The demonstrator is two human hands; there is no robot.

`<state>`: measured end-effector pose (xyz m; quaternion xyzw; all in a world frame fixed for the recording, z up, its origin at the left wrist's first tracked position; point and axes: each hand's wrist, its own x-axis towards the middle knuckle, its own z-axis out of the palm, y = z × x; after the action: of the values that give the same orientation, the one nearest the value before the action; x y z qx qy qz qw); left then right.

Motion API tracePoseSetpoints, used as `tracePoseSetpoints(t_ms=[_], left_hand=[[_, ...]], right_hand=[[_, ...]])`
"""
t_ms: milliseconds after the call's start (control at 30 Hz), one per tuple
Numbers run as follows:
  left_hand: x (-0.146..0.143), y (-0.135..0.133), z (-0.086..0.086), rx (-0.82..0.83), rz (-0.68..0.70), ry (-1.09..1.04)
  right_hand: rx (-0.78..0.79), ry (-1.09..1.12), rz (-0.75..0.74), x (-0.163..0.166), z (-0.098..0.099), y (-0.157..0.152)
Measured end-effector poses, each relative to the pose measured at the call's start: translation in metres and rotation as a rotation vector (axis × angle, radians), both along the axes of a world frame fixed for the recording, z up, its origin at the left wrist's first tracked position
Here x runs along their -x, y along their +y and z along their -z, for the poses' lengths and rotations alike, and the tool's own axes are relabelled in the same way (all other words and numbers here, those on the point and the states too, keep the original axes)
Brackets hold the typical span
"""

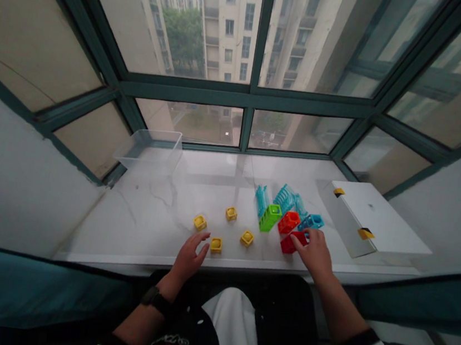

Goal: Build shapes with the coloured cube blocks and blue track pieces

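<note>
We've got the left hand open, fingers apart, just beside a yellow hollow plastic block near the front edge of the marble sill, with no contact visible. The right hand has its fingertips on a red plastic block; we can't tell if they're clamped or only resting. The red block sits in a tight cluster with an orange-red block, a slatted green block and a blue block. Thin cyan ribbed pieces lie behind it. Risks: we'd expect the polished stone to offer little friction, so a knock could skid blocks off the front edge. Dragging the red block could disturb its neighbours. The clear plastic bin looks light, so it could slide if bumped.
</note>
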<state>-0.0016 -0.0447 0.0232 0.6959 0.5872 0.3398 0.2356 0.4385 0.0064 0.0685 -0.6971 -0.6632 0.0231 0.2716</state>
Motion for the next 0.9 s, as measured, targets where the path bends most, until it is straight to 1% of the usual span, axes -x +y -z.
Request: tracePoseSetpoints(t_ms=[100, 167, 233, 300, 367, 433, 500, 600, 667, 800, 900], left_hand=[[-0.002, -0.001, -0.006, 0.006, -0.007, -0.004], [-0.001, -0.003, -0.010, -0.008, -0.001, -0.009], [-0.001, -0.004, -0.017, -0.030, 0.004, -0.009], [-0.005, -0.004, -0.026, -0.047, 0.005, -0.007], [-0.015, -0.003, -0.038, -0.057, 0.032, -0.008], [-0.030, 0.001, -0.050, -0.057, 0.101, -0.004], [-0.046, 0.005, -0.062, -0.044, 0.202, 0.018], [-0.062, 0.013, -0.072, -0.004, 0.331, 0.061], [-0.064, 0.017, -0.072, 0.023, 0.347, 0.097], [-0.053, 0.019, -0.062, 0.052, 0.268, 0.253], [-0.043, 0.023, -0.052, 0.089, 0.189, 0.345]], right_hand=[[0.164, 0.001, 0.059, 0.001, 0.005, 0.000], [0.230, 0.010, 0.062, -0.002, 0.000, -0.001], [0.252, 0.058, 0.026, -0.005, -0.009, -0.004], [0.259, 0.183, -0.062, -0.002, -0.019, -0.009], [0.273, 0.374, -0.210, 0.012, -0.028, -0.014], [0.288, 0.555, -0.386, 0.037, -0.036, -0.018], [0.288, 0.633, -0.520, 0.069, -0.043, -0.020], [0.272, 0.607, -0.645, 0.112, -0.048, -0.016], [0.259, 0.562, -0.675, 0.131, -0.047, -0.012], [0.271, 0.376, -0.733, 0.151, -0.038, 0.001], [0.303, 0.243, -0.709, 0.161, -0.033, 0.009]])
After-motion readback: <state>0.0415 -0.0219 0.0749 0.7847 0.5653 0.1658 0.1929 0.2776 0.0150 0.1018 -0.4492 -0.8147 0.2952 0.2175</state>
